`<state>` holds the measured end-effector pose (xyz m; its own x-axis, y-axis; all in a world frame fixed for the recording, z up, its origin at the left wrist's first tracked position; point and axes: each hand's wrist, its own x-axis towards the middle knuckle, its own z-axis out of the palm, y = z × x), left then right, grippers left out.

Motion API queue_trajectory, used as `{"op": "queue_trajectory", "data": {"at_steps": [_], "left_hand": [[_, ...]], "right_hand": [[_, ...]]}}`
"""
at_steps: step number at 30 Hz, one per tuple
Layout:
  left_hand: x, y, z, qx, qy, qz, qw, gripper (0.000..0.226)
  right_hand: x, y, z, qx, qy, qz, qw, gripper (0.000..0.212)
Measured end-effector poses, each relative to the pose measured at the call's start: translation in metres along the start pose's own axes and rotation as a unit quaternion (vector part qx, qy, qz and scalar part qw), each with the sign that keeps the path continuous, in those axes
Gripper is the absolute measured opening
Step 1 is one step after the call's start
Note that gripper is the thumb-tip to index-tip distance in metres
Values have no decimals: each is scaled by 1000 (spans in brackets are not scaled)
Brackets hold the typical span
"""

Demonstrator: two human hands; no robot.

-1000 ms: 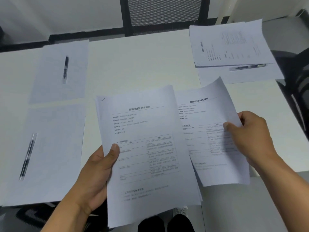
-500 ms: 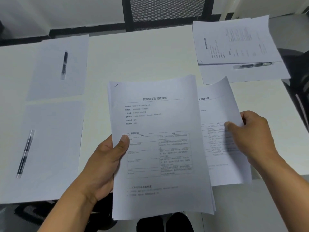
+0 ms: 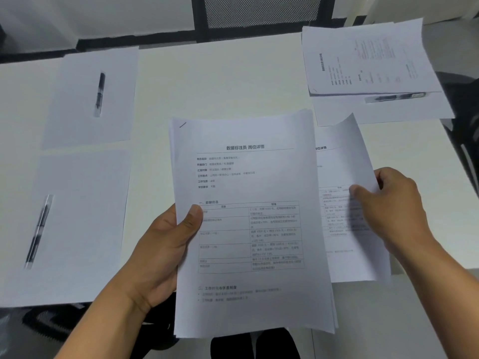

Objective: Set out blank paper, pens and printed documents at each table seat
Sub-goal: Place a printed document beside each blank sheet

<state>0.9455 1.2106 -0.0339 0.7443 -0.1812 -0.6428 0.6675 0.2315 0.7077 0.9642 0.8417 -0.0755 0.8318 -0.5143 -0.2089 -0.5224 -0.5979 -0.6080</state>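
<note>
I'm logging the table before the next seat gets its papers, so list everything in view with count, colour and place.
table: one, white, fills the view.
blank sheets: two showing fully, white, far left and near left; a third at the far right, partly covered.
pens: three, dark, one on each left sheet, one at the far right, partly under the document.
printed document: one, white, far right, over that sheet.
stack of documents: one, white, held in the centre.
single document: one, white, held behind the stack's right edge.
chairs: dark, far edge and right edge.
hands: left hand grips the stack; right hand pinches the single document.
</note>
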Motion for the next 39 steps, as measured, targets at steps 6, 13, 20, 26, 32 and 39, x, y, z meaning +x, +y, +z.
{"op": "queue_trajectory", "data": {"at_steps": [6,13,20,26,32,39], "left_hand": [[-5,1,-2,-2,2,1,1000,37],[-15,4,-6,-9,0,5,1000,37],[-29,16,-7,-3,-9,24,1000,35],[-50,38,-1,-1,-15,51,999,36],[-87,59,-5,-9,10,85,996,34],[-136,64,-22,-51,29,125,990,38]], "right_hand": [[-4,-3,-3,-15,8,-8,1000,13],[-9,-14,-11,-46,16,11,999,60],[-26,-47,-28,24,3,-25,999,28],[-71,-98,-40,186,-120,-89,971,48],[-109,-133,-44,233,-188,-131,945,48],[-130,-172,-52,242,-212,-165,933,34]]}}
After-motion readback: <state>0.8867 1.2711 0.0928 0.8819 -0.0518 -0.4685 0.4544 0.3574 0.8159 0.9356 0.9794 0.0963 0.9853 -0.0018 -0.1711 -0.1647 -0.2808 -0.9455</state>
